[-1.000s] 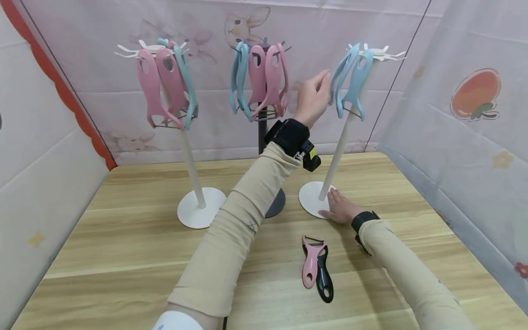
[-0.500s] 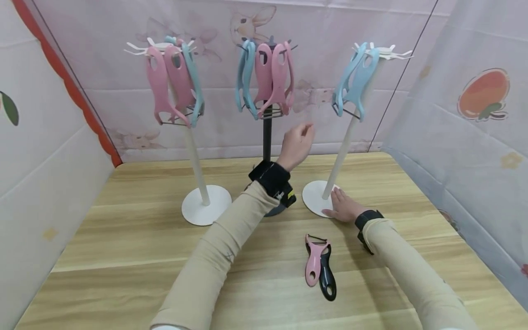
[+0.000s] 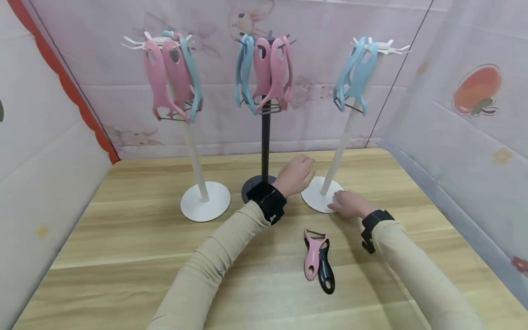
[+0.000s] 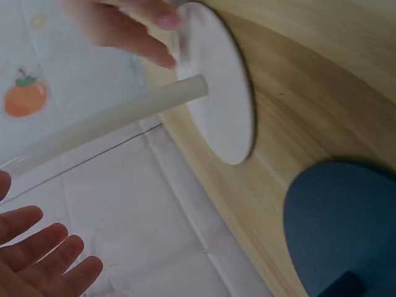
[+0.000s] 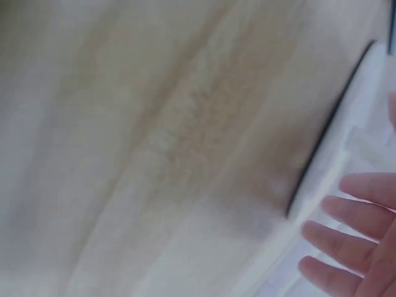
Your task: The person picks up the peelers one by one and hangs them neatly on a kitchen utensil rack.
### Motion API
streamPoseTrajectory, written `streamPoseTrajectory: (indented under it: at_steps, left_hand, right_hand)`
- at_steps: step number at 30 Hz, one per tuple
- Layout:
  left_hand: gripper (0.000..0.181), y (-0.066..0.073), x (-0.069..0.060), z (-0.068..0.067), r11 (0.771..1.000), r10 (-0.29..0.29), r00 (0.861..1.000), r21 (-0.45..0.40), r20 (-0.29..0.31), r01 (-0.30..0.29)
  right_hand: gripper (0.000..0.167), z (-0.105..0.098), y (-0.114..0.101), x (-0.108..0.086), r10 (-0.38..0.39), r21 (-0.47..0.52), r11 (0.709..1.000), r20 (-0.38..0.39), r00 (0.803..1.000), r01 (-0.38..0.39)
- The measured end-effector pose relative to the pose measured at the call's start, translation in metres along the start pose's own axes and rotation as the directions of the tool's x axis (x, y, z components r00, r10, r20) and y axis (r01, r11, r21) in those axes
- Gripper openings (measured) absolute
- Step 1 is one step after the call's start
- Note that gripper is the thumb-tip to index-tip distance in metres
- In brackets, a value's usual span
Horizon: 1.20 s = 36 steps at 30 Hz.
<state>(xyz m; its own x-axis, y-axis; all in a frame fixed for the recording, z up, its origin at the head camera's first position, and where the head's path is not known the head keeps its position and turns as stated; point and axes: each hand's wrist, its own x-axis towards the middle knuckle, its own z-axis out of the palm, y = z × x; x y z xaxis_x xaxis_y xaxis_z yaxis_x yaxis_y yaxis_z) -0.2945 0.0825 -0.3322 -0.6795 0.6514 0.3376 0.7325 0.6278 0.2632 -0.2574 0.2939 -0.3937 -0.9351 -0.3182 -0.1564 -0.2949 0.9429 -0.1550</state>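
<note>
My left hand [image 3: 294, 176] is low between the dark stand and the right white stand [image 3: 339, 151], its fingers loosely extended and holding nothing. In the left wrist view its fingers [image 4: 46, 253] are spread apart from the pole. The right hand [image 3: 350, 204] is at the right edge of that stand's round base [image 3: 315, 196], fingers relaxed; whether they touch it I cannot tell. Two light-blue peelers [image 3: 362, 75] hang from this stand's hooks. On the table in front, a pink peeler [image 3: 313, 259] lies partly over a black peeler [image 3: 326, 275].
A dark stand [image 3: 266, 137] in the middle carries blue and pink peelers [image 3: 277, 75]. Another white stand [image 3: 194, 160] on the left also holds pink and blue peelers [image 3: 158, 82]. Printed cloth walls [image 3: 222, 133] enclose the wooden table [image 3: 136, 247] at the back and sides.
My left hand has come down from beside the hanging blue peelers to near the right stand's base. The right hand, flat on that base before, has shifted slightly right with its fingers more bent.
</note>
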Motion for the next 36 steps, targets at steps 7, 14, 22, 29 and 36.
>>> streamPoseTrajectory:
  at_steps: [7,14,22,29,36]
  left_hand:
    - [0.041,-0.005,-0.002,0.031,0.987,0.057,0.98,0.137,0.191,-0.085]
    - [0.046,-0.003,0.0,0.062,0.951,0.043,0.907,0.262,0.419,-0.166]
    - [0.045,-0.007,-0.002,0.081,0.955,0.032,0.86,0.238,0.509,-0.177]
    - [0.046,-0.013,-0.001,0.087,0.97,-0.028,0.787,0.205,0.617,-0.127]
    - [0.047,-0.015,0.0,0.088,0.968,-0.011,0.775,0.202,0.632,-0.15]
  right_hand:
    - [0.038,-0.013,-0.017,-0.034,-0.048,-0.041,0.998,-0.16,0.986,0.042]
    - [0.03,-0.014,-0.052,-0.057,-0.216,-0.23,0.96,-0.252,0.943,0.158]
    - [0.029,0.006,-0.086,-0.068,-0.617,-0.31,0.775,-0.188,0.764,0.55]
    - [0.035,0.019,-0.101,-0.067,-0.742,-0.417,0.626,-0.059,0.667,0.659]
    - [0.033,0.023,-0.103,-0.067,-0.757,-0.473,0.57,0.016,0.654,0.671]
